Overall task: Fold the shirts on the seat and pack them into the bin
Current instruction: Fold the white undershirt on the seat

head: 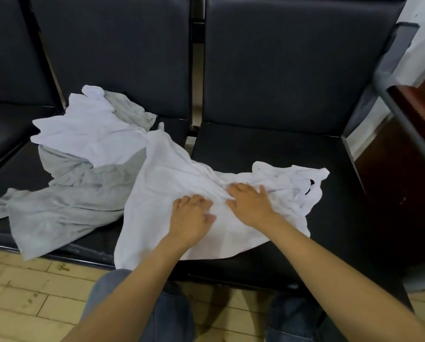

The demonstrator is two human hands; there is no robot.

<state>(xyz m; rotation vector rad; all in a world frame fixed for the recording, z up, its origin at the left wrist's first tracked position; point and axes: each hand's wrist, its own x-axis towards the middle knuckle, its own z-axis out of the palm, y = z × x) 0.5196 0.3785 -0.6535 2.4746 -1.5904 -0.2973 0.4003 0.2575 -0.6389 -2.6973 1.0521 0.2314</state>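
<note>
A crumpled white shirt (181, 183) lies spread across the black seat (292, 154), its collar end toward the right. My left hand (191, 215) rests on the shirt's middle with its fingers bent down onto the cloth. Just to its right, my right hand (251, 203) presses flat on the shirt with fingers spread, and the fabric bunches into wrinkles at its fingertips. A second white shirt (90, 129) lies rumpled on the left seat, on top of a grey shirt (58, 208) that hangs over the seat's front edge.
Black backrests rise behind the seats, with a gap (195, 95) between the two seats. At the right a grey plastic rim (389, 70), possibly the bin, stands beside a dark red-brown cabinet (408, 154). Tiled floor (33, 292) and my jeans-clad knees fill the bottom.
</note>
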